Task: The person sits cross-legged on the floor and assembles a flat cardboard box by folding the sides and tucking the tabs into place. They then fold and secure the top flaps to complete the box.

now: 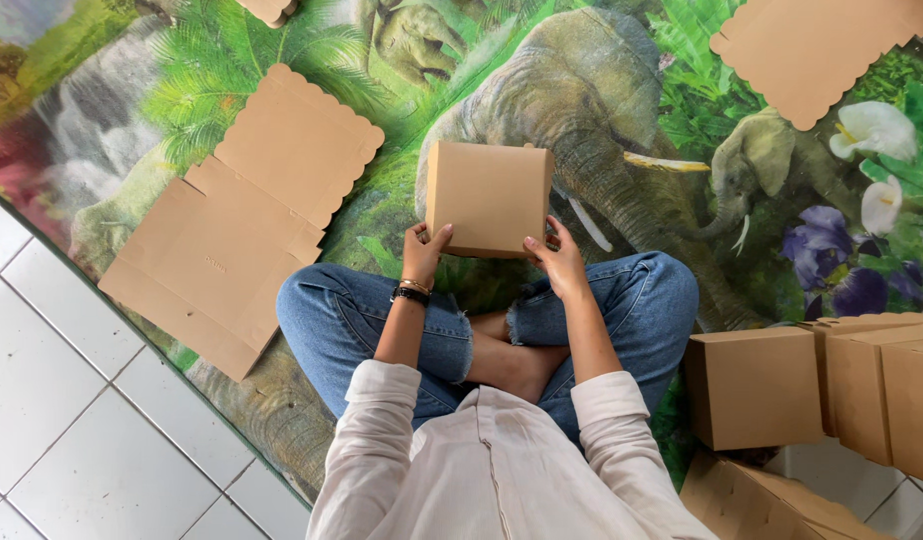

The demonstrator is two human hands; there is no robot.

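Holding the folded brown box [489,197] above your crossed knees: left hand [423,252] and right hand [556,258] each grasp a lower corner. Keep both grips level, thumbs pressing flat. 1 unfolded blank [244,215] lies left; finished boxes [752,387] right.

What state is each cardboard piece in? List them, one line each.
Box in both hands: folded up, closed, held above the lap.
Large blank on the mat at left: flat, unfolded.
Blank at top right: flat, unfolded.
Boxes at right: assembled, closed, standing together.
Left hand: gripping box.
Right hand: gripping box.
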